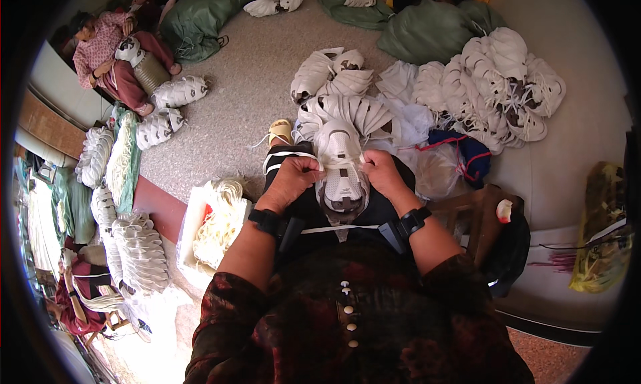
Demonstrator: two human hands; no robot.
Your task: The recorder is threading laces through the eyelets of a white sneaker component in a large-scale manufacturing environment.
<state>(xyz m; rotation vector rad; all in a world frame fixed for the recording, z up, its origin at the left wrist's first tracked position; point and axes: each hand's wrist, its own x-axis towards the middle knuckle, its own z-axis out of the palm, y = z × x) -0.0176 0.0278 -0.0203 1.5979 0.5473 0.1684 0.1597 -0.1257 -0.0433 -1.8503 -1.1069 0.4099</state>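
On my lap lies a white shoe upper [338, 142] with a grey-brown collar, its toe pointing away from me. A pale shoelace [342, 163] runs across it. My left hand [292, 179] pinches the lace at the upper's left side, fingers closed. Opposite, at the right side, the closed fingers of my right hand [386, 175] grip the lace too. Both hands sit close to the upper; whether they also touch it I cannot tell. A white strap [340, 228] crosses my lap below the heel.
A white box [194, 232] of pale laces stands at my left. Stacked uppers [347, 118] lie just ahead; a big heap of uppers [481, 83] rises at the right by green sacks [427, 31]. A wooden stool [477, 220] is at my right. Another person [110, 50] sits far left.
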